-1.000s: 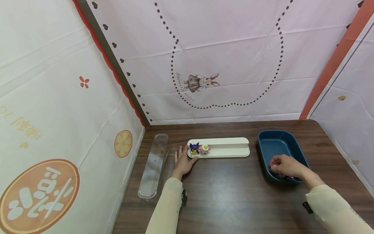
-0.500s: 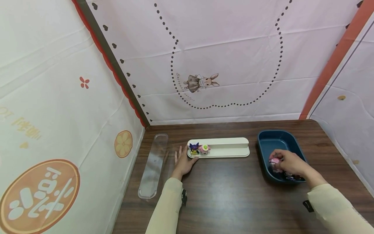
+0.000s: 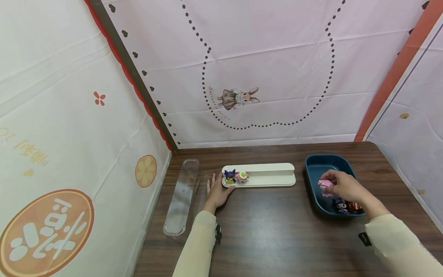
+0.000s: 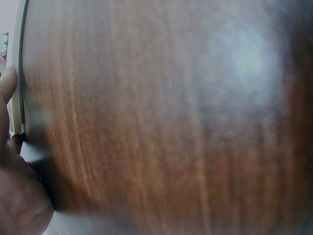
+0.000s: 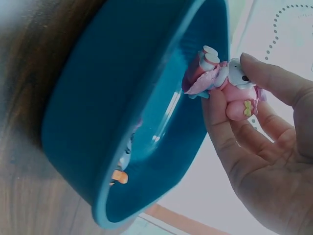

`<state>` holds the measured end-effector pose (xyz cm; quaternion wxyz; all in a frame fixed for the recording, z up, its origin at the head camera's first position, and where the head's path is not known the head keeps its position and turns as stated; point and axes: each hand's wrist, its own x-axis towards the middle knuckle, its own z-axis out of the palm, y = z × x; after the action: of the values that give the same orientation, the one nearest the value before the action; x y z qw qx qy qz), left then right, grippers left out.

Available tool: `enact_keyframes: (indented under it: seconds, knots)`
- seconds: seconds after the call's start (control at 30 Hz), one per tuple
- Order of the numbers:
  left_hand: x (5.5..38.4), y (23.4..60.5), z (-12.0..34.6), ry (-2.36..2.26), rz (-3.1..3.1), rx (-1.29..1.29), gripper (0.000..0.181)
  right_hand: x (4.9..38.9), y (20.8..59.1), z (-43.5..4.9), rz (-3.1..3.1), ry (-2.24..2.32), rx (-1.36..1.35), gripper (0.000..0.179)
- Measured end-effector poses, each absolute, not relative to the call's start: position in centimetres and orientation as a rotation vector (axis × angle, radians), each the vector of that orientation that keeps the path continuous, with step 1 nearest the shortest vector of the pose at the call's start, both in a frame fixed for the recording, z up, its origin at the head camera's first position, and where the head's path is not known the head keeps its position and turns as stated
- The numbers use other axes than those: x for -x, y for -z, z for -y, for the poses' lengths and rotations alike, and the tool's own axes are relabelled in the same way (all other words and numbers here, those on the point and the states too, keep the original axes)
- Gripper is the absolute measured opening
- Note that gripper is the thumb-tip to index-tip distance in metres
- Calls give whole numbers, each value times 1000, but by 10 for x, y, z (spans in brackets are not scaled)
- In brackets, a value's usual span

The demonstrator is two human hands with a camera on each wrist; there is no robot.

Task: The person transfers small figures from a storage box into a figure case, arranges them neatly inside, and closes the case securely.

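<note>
My right hand (image 3: 347,189) pinches a pink figurine (image 3: 325,184) between thumb and fingers, above the blue tub (image 3: 313,196). In the right wrist view the figurine (image 5: 239,95) lies sideways, with a white face, pink hood and yellow bow. Over at the left end of a long white display stand (image 3: 273,179), my left hand (image 3: 218,195) rests with fingers spread, thumb along the front edge and forefinger by the end. Two figurines stand on that end: a purple-and-yellow one (image 3: 230,176) and a pink one (image 3: 242,176). In the left wrist view, only part of the hand (image 4: 22,191) shows.
Several dark and orange figurines (image 3: 342,206) lie in the near end of the tub, partly behind my right hand. A clear plastic cover (image 3: 181,198) lies on the wooden table (image 3: 270,231), left of my left hand. Printed cloth walls (image 3: 277,77) enclose the back and sides.
My right hand has lifted the pink figurine up from the tub's near end, uncovering the other figurines there. The left hand and the stand have stayed where they were.
</note>
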<state>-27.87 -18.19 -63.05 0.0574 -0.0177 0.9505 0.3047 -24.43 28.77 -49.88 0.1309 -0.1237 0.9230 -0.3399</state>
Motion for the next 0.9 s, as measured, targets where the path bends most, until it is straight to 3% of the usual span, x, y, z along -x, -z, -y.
enact_keyframes:
  seconds: [0.23, 0.9]
  knots:
    - [280, 631, 181, -932, -2874, 62, 92, 248, 490, -283, -2712, 983, 332, 39]
    - [279, 630, 182, -969, -2867, 52, 93, 260, 475, -260, -2806, 963, 433, 42]
